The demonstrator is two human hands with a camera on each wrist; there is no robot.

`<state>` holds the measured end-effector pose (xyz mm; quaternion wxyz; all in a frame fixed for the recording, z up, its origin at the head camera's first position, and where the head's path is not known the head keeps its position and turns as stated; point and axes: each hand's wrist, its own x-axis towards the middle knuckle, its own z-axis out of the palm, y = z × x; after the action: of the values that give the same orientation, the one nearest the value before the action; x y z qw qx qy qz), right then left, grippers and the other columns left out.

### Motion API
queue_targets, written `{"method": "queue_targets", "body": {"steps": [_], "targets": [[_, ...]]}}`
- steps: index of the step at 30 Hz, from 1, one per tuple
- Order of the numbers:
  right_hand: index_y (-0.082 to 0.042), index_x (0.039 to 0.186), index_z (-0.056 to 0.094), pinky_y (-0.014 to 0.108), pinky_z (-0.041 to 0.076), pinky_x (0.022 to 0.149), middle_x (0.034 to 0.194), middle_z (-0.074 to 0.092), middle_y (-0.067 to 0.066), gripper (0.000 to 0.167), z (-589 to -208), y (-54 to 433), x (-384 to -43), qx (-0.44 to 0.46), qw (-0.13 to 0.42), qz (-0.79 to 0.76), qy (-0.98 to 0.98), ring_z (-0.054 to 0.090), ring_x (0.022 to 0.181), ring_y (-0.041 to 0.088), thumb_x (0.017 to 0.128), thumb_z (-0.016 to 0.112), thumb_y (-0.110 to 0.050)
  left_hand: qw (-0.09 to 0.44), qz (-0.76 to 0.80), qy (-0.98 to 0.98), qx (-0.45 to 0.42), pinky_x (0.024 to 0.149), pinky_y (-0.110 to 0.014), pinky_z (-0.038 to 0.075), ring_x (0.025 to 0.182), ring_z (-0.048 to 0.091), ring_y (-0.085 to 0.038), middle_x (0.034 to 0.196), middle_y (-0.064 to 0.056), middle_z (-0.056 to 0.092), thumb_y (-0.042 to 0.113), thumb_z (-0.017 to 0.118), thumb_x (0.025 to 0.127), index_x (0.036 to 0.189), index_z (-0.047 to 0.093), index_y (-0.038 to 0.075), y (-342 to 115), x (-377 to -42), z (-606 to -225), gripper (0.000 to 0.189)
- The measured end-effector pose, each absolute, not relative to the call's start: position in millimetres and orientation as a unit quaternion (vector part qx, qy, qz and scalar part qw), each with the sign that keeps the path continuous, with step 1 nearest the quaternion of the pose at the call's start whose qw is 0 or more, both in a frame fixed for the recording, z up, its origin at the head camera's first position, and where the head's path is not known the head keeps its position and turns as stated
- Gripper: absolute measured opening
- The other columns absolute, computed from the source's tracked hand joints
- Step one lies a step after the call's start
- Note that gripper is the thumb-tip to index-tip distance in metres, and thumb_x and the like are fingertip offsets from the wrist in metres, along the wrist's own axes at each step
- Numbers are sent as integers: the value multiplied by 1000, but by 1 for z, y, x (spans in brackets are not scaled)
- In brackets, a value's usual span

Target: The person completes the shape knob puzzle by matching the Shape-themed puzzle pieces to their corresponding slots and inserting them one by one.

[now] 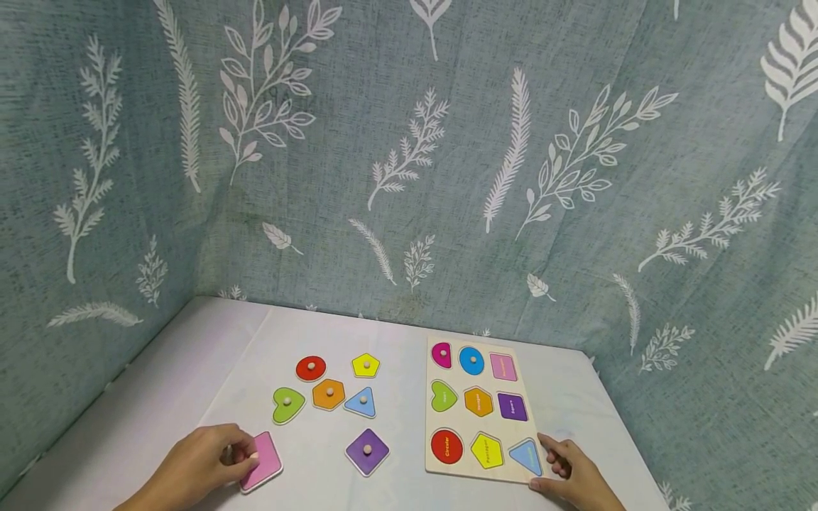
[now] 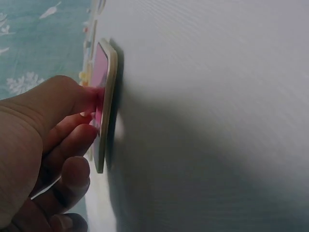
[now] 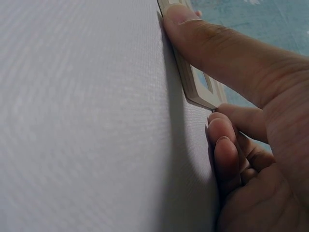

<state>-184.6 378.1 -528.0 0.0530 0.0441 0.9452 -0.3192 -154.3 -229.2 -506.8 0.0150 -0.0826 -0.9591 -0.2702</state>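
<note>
My left hand (image 1: 198,458) pinches the knob of a pink rectangle puzzle piece (image 1: 268,455) at the table's near left. In the left wrist view the piece (image 2: 110,72) lies close over the white cloth, a shadow along its edge. At the right, thumb and index finger of my right hand (image 1: 571,477) grip the near right corner of a wooden shape puzzle board (image 1: 441,420); the other fingers are curled. Its magenta piece (image 1: 441,346) and blue oval piece (image 1: 469,353) sit in the board with knobs showing. The pink recess (image 1: 503,367) shows bare printed colour.
Left of the board lie loose knobbed pieces: a red circle (image 1: 305,374), yellow pentagon (image 1: 360,369), green heart (image 1: 281,410), orange hexagon (image 1: 322,402), blue triangle (image 1: 366,410) and purple square (image 1: 366,465). A leaf-patterned curtain (image 1: 319,234) surrounds the white table (image 1: 307,475).
</note>
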Motion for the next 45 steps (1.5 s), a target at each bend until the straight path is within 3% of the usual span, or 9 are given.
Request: {"method": "queue_targets", "body": {"steps": [5,14,22,45], "targets": [[3,143,56,27,39,68,90,42,2,98,-528,377,-182,55,57,-330,941,43,80,15,65,97,-39,16,-271,-959,-83,58,-25,38,64,45,-2,69,16,52,23,90,77,78,69,27,-225,-161,-503,21],[3,144,55,25,39,69,91,42,2,95,-527,376,-179,48,53,-337,939,42,80,14,67,97,-34,88,-298,-934,-176,56,-22,37,62,44,3,70,24,50,22,87,81,80,69,30,-218,-178,-498,20],[2,143,57,26,39,68,90,42,2,101,-527,378,-181,52,51,-339,938,43,80,15,62,98,-41,90,-313,-926,-189,57,-22,37,62,44,2,71,23,51,20,87,81,79,65,32,-203,-194,-495,25],[3,143,57,26,40,69,89,41,2,95,-528,377,-184,56,47,-332,941,43,81,16,65,98,-34,58,-327,-913,-236,56,-23,39,61,45,0,67,22,53,23,84,84,79,66,29,-154,-233,-491,20]]}}
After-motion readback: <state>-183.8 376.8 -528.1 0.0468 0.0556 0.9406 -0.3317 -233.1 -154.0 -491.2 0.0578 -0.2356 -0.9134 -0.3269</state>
